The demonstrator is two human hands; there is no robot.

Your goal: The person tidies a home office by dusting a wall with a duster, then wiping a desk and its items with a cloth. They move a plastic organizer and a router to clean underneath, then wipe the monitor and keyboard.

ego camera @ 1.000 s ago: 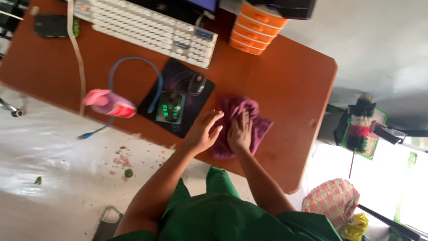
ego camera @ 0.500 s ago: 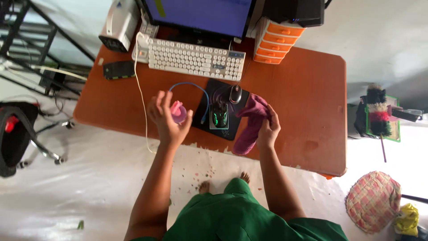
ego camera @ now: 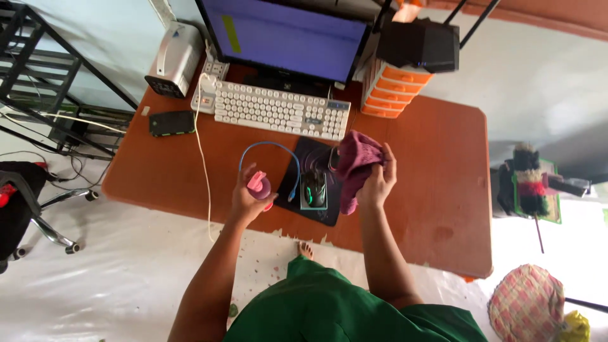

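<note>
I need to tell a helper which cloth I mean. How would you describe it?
Start at the reddish-brown desk and find the black mouse pad below the white keyboard. Just right of it, the right hand holds up a crumpled purple cloth, the only fabric over the desk.

On the brown wooden bench (ego camera: 411,152), the white keyboard (ego camera: 278,113) lies before the flat monitor (ego camera: 285,38); the orange plastic drawer stack (ego camera: 386,92) stands right of both.
</note>
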